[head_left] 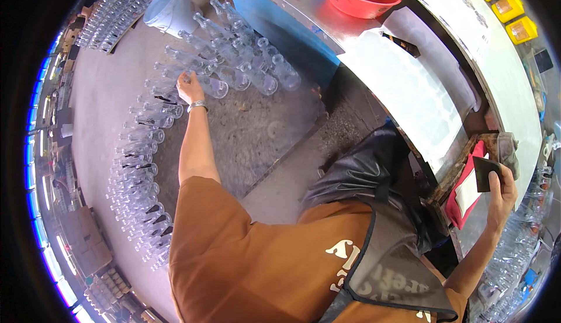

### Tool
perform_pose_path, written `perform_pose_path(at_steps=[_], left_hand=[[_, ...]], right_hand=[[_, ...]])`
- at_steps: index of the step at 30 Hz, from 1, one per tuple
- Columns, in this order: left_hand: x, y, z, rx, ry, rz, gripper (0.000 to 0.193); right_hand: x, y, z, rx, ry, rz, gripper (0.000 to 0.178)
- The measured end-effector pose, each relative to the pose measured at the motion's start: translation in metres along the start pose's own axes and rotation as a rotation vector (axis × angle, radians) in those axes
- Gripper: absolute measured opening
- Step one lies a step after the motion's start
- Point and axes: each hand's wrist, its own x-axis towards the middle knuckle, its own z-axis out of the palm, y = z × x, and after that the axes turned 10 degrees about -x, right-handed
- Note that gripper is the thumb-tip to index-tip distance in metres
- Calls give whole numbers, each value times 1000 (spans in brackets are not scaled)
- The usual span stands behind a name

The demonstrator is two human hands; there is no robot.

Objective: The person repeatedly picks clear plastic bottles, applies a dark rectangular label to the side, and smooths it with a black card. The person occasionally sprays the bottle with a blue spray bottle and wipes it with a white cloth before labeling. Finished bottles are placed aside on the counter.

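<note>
Reaching out, my left hand (190,89) is at a clear bottle (215,87), can't tell if gripping; a knock could topple close-packed neighbouring bottles (265,82). My right hand (503,193) pinches a dark flat piece (484,174).

Brown short-sleeved shirt (234,259), dark sheer apron (391,253), silvery wristband (197,106)

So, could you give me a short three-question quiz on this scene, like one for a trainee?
1. Which hand holds the thin, dark, rectangular piece?
2. True or false: a silvery band circles the left wrist.
3. What is nearest the left hand? A) yellow plastic containers; B) clear glass bottles; C) a round red plastic basin.

Key: 1. The right hand. 2. True. 3. B.
</note>
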Motion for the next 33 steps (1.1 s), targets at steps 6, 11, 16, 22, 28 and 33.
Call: perform_pose_path(at_steps=[6,11,16,22,28,33], left_hand=[[2,-19,31,47,-13,38,51],[11,-26,-10,276,72,136,77],[15,171,12,-137,122,175,74],[14,435,100,-500,-321,549,98],[17,493,221,-552,-581,276,132],[23,479,252,-488,-534,277,121]], right_hand=[[6,-11,11,40,-59,36,18],[20,-12,23,223,-3,96,25],[15,5,7,345,30,159,29],[30,1,3,450,18,146,29],[20,21,-7,417,62,228,29],[19,40,-13,456,98,306,29]])
